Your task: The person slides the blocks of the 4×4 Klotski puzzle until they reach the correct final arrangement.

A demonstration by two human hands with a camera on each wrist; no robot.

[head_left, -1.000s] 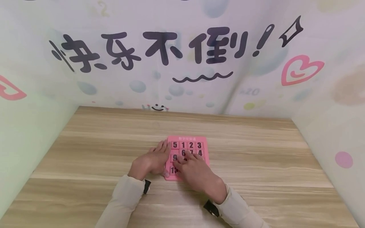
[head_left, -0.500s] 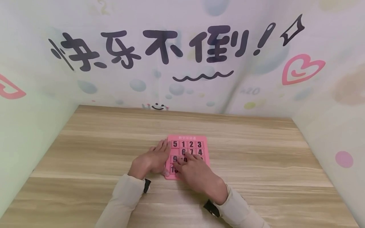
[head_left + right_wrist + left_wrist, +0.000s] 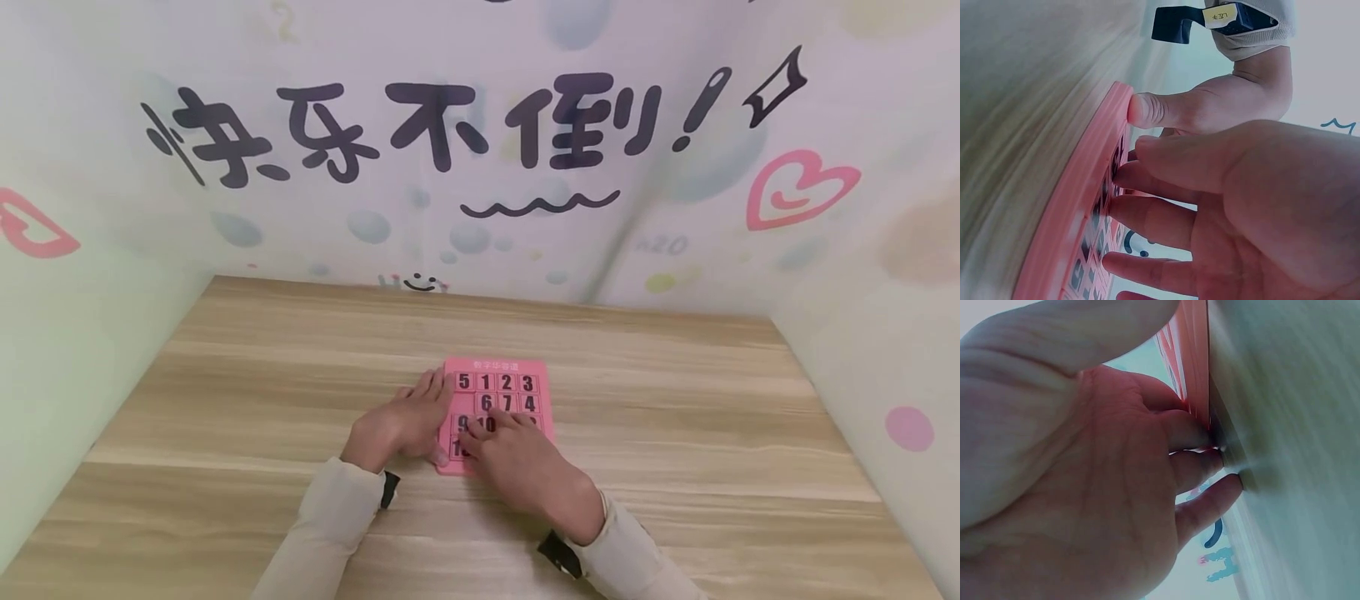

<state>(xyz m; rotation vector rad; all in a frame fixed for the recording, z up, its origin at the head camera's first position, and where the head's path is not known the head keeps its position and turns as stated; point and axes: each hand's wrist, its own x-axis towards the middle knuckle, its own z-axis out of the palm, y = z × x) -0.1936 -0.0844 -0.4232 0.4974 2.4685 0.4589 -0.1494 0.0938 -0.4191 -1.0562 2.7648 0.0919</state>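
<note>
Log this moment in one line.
left hand against left edge of pink rectangular plastic number board | right hand touching square pink tiles | empty slot left of 6 | wood-grain table

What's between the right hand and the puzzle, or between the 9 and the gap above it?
Nothing visible either way. The right hand is at the tiles of the pink puzzle. In the head view the 9 tile lies directly below the gap; the left hand is at the puzzle's left edge, outside that gap.

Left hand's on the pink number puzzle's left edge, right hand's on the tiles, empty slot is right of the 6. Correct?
No: the empty slot is left of the 6 tile, per the head view; the 7 tile is on its right. Rest is correct.
</note>
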